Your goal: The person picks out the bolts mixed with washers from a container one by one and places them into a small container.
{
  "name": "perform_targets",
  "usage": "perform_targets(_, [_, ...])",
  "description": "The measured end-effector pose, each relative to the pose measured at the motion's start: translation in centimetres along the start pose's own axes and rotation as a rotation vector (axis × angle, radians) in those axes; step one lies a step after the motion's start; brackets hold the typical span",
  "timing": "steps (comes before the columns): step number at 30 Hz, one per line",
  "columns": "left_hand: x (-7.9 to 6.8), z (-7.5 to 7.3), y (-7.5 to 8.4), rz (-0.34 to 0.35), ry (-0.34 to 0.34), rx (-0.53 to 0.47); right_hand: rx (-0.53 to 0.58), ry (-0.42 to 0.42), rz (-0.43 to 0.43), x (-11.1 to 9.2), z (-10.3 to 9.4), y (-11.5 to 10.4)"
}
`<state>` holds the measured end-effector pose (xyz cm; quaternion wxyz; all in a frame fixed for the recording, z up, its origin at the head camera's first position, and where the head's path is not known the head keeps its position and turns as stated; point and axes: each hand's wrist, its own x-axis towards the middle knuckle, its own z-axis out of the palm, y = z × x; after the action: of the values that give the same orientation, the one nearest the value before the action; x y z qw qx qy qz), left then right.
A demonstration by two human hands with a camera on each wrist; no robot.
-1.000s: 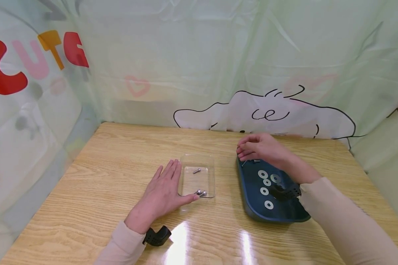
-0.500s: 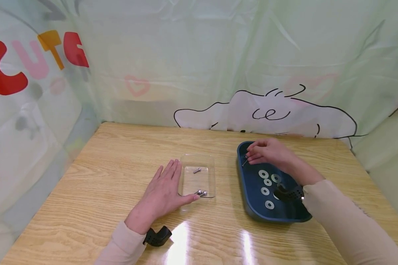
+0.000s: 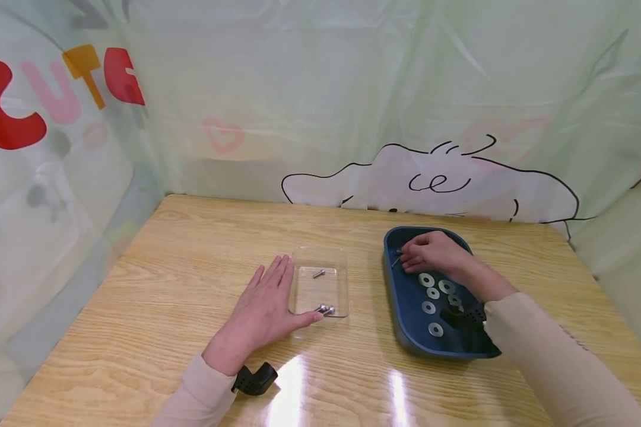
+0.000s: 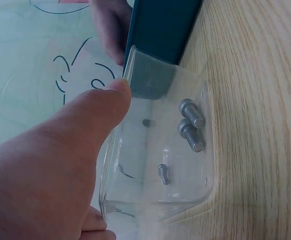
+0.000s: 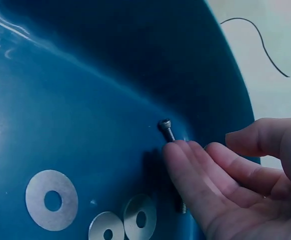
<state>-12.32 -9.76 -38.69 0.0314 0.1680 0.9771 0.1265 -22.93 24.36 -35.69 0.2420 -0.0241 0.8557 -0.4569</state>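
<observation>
My left hand (image 3: 264,308) rests against a small clear plastic box (image 3: 320,295), straight fingers along its left side and thumb at the near rim. Inside the box lie two larger socket-head screws (image 4: 189,135) and a smaller screw (image 4: 163,173). My right hand (image 3: 438,255) reaches into the far left corner of a blue tray (image 3: 412,329). In the right wrist view, a screw (image 5: 166,126) shows its head just past the fingertips, which hide part of it. The thumb stands apart from the fingers. A threaded end (image 5: 184,207) shows below them.
Several flat metal washers (image 5: 38,192) lie on the tray floor, nearer to me than the right hand. Tray and box stand side by side on a wooden table (image 3: 192,267), with bare wood between them. A printed curtain (image 3: 310,89) hangs behind the table.
My right hand has come from above the tray's far left rim down into the tray, toward the screws in that corner. The left hand and the box have stayed put.
</observation>
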Motion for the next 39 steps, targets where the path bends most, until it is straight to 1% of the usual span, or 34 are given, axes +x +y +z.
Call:
perform_targets(5, [0.0,0.0,0.0,-0.004,-0.008,0.0,-0.025,-0.014,0.004,0.1,0.4,0.1])
perform_targets(8, [0.1,0.0,0.0,-0.002,-0.007,0.0,-0.027,-0.022,-0.014,0.2,0.6,0.1])
perform_targets(14, [0.2,0.0,0.0,-0.002,0.0,0.005,-0.032,-0.004,-0.018,0.4,1.1,-0.2])
perform_targets(18, [0.2,0.0,0.0,0.0,0.001,0.006,0.004,-0.001,-0.007,0.6,1.3,-0.2])
perform_targets(26, [0.2,0.0,0.1,-0.002,-0.001,0.006,0.114,-0.033,-0.003,0.6,1.5,0.0])
perform_targets(33, [0.2,0.1,0.0,-0.007,-0.006,0.006,0.135,-0.046,-0.009,0.8,1.7,0.2])
perform_targets(39, [0.2,0.1,0.0,-0.011,-0.013,0.004,0.163,-0.047,0.029,0.8,1.8,0.4])
